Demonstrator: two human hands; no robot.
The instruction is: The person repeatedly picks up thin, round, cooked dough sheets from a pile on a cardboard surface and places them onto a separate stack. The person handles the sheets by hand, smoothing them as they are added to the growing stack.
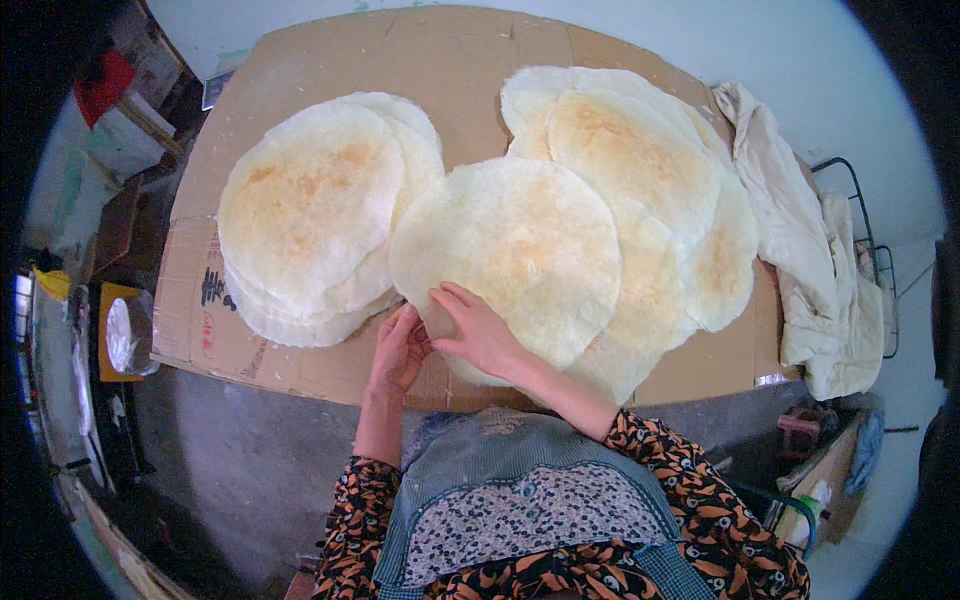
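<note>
A large round flatbread (525, 240), pale with light brown patches, lies in front of me over other breads. My right hand (480, 330) rests at its near left part, with fingertips on the top and the thumb by the edge. Close beside it, my left hand (397, 349) has curled fingers and its thumb against the same edge. Whether either hand pinches the bread is hidden by the fingers. To the left sits a stack of flatbreads (311, 202). Behind and right of the front bread, several overlapping flatbreads (637, 157) are spread out.
Flattened cardboard (465, 75) bearing printing covers the table. Cream cloth (787, 217) drapes over its right end, near a dark metal rack (855, 172). The table's front edge runs just before my patterned apron (525, 502). A bag-lined container (127, 337) stands at the left.
</note>
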